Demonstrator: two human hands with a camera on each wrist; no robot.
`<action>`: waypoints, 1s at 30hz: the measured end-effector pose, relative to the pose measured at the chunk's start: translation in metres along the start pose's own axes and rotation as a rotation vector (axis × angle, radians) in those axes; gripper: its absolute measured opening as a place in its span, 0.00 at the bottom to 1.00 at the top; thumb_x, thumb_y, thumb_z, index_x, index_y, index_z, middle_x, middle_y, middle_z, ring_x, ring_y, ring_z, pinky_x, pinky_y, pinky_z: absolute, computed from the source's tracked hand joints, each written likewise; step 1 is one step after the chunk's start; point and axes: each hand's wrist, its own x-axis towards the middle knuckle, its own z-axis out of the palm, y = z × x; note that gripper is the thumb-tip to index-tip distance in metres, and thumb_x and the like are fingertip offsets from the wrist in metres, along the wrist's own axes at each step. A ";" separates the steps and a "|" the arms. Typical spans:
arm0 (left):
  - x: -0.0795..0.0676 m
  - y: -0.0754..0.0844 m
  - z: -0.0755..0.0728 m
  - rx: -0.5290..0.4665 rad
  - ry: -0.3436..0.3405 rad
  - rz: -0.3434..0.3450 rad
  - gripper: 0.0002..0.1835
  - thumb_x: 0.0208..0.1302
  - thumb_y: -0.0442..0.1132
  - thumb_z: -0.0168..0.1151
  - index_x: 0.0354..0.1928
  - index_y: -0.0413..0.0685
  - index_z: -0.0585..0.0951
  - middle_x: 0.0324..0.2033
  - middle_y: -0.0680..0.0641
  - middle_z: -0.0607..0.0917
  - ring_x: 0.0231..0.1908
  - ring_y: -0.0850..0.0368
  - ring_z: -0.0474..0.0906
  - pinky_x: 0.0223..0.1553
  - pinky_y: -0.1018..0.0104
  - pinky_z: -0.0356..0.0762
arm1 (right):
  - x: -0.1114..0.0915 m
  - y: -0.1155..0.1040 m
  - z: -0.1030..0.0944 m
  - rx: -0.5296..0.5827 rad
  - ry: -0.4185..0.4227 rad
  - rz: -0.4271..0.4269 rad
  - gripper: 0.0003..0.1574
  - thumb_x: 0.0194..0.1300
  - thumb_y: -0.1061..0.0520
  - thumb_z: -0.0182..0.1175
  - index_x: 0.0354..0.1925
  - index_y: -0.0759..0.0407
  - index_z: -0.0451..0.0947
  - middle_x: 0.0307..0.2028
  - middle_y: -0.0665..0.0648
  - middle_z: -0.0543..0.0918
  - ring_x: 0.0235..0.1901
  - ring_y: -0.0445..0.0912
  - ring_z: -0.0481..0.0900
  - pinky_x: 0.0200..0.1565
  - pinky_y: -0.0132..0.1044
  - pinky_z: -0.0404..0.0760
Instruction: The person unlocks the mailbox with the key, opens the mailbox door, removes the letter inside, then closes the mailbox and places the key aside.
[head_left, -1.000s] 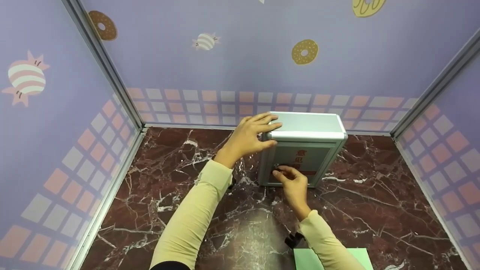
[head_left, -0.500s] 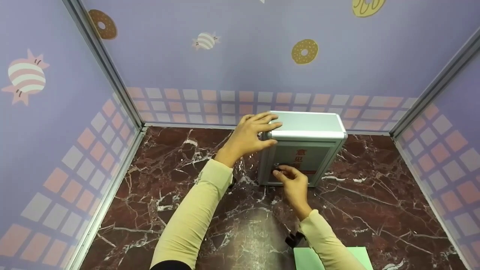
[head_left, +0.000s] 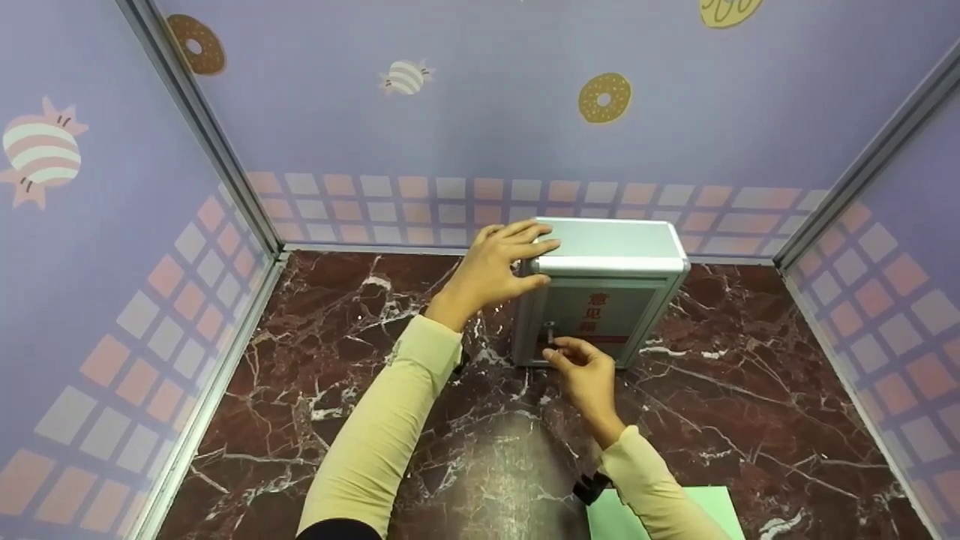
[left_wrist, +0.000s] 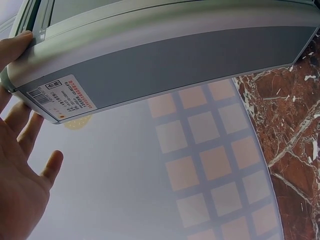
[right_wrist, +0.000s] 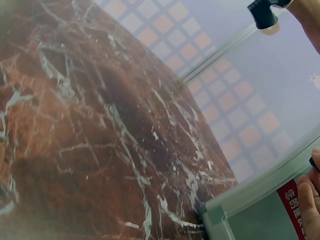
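Observation:
A silver-grey suggestion box with red Chinese characters stands upright on the marbled surface. My left hand rests over its top left corner, thumb at the front edge and fingers spread across the top. The left wrist view shows a label on the box's side, near these fingers. Low on the box's front, my right hand pinches a small key by its dark head between thumb and forefinger. The key's metal shaft shows just below the lock. In the right wrist view the right hand is partly cut off.
A light green sheet lies near the front, partly under the right forearm. Purple patterned panels enclose the back and both sides. The dark red marbled surface extends around the box.
My right hand has drawn slightly down and away from the lock, exposing the key's metal shaft. My left hand stays on the corner. The head view has shifted a little.

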 end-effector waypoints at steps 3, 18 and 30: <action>0.000 -0.001 0.000 0.005 0.004 0.005 0.31 0.63 0.60 0.62 0.68 0.65 0.72 0.70 0.60 0.65 0.71 0.66 0.50 0.70 0.56 0.43 | -0.002 0.003 -0.004 -0.015 -0.032 -0.017 0.16 0.55 0.66 0.73 0.42 0.72 0.83 0.31 0.64 0.85 0.28 0.49 0.83 0.26 0.31 0.79; 0.000 -0.001 -0.001 -0.001 -0.002 0.002 0.32 0.63 0.61 0.62 0.68 0.66 0.71 0.71 0.60 0.63 0.71 0.64 0.50 0.70 0.53 0.45 | -0.038 0.029 -0.029 -0.086 -0.229 0.054 0.17 0.51 0.67 0.74 0.41 0.70 0.84 0.30 0.61 0.85 0.28 0.45 0.81 0.30 0.34 0.83; 0.001 -0.001 0.001 -0.014 0.003 0.008 0.32 0.63 0.61 0.62 0.68 0.66 0.72 0.70 0.60 0.64 0.71 0.66 0.49 0.70 0.57 0.43 | -0.077 0.040 -0.041 -0.184 -0.386 0.066 0.14 0.50 0.65 0.75 0.38 0.68 0.86 0.28 0.58 0.86 0.29 0.47 0.83 0.31 0.30 0.80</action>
